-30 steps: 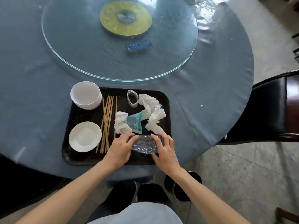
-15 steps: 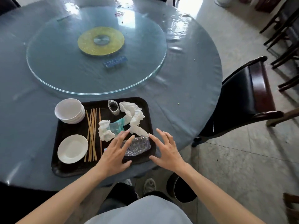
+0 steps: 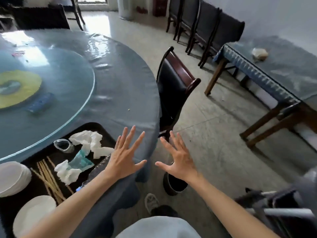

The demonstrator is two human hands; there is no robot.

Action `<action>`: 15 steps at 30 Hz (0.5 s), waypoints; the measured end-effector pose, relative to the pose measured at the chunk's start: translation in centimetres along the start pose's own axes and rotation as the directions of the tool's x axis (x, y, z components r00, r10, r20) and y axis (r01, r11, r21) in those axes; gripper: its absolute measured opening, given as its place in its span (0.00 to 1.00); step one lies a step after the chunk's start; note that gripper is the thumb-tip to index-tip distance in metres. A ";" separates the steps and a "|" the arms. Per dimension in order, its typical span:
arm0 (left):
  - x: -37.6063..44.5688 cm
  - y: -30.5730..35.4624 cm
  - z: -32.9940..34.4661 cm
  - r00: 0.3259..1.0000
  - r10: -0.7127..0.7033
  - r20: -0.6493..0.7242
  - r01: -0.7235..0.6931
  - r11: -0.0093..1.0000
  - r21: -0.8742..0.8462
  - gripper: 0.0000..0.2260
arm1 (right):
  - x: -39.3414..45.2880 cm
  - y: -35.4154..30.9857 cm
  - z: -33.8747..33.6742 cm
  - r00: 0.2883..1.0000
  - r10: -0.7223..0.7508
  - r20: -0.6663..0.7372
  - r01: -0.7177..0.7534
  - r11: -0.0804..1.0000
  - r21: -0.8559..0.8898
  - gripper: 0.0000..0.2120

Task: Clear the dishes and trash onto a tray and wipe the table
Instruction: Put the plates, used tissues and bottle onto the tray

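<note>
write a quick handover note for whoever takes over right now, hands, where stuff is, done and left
Left hand: open, fingers spread, holding nothing, above the tray's right edge.
Right hand: open, empty, out past the table edge over the floor.
Black tray on the round table carries the stacked white bowls, white plate, chopsticks, crumpled tissues, teal wrapper, small clear cup and crushed plastic bottle.
Done: dishes and trash near this seat are on the tray.
Left: small bits on the far side of the table; wiping. No cloth in view.
</note>
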State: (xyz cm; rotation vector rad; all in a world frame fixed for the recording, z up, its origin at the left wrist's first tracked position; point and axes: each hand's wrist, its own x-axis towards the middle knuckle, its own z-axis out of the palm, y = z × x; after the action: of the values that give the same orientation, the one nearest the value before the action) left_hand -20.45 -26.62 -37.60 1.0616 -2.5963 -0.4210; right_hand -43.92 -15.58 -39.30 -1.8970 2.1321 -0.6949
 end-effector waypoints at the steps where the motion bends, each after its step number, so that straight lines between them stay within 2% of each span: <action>1: 0.1 0.7 0.1 0.999 0.047 0.017 -0.047 0.999 0.002 0.50 | -1.8 -0.1 -0.3 0.998 0.059 -0.018 -0.059 0.998 -0.003 0.45; 4: -0.2 3.8 0.8 0.980 0.188 0.061 -0.186 0.982 -0.028 0.49 | -7.8 -0.3 -1.2 0.978 0.205 -0.049 -0.204 0.979 0.018 0.45; 9: -1.5 10.2 2.8 0.928 0.349 0.132 -0.337 0.936 -0.106 0.47 | -16.9 0.1 -3.4 0.916 0.386 -0.111 -0.384 0.923 0.041 0.44; 15: -2.7 19.3 6.5 0.806 0.550 0.221 -0.527 0.835 -0.157 0.48 | -27.1 1.9 -7.5 0.794 0.546 -0.267 -0.543 0.835 0.092 0.42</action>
State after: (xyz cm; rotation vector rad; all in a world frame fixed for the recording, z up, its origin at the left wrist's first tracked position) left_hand -33.15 -10.53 -36.72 0.2052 -2.9129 -0.5478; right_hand -44.83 12.52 -37.84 -1.1076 2.6618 -0.8732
